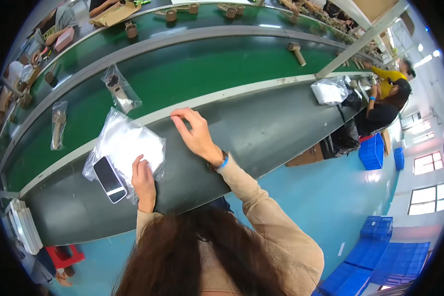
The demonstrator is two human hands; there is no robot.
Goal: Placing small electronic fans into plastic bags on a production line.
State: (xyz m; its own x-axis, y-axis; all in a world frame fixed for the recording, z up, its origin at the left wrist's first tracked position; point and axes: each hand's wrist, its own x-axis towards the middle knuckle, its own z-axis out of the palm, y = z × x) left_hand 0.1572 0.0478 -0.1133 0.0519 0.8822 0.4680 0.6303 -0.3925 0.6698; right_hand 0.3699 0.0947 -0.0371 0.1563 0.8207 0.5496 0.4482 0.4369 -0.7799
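Observation:
My left hand [144, 181] lies at the near edge of a pile of clear plastic bags [133, 143], its fingers loosely bent against the plastic. Nothing shows in its grasp. Over the dark worktop, to the right of the bags, my right hand [196, 132] is raised with bent fingers. Its thumb and forefinger curve toward each other with a gap between them, and it holds nothing visible. A phone [109, 179] rests on the left part of the pile. On the green belt beyond lies a bagged brown mallet-like piece [117, 91]; another bagged piece [58, 125] lies farther left.
A bare mallet [296, 53] lies on the green belt [197, 64]; similar pieces sit on the far belt. Along the worktop [251, 123], more bags [329, 91] lie near co-workers at right. Blue crates [372, 150] and a red stool [65, 255] stand on the floor.

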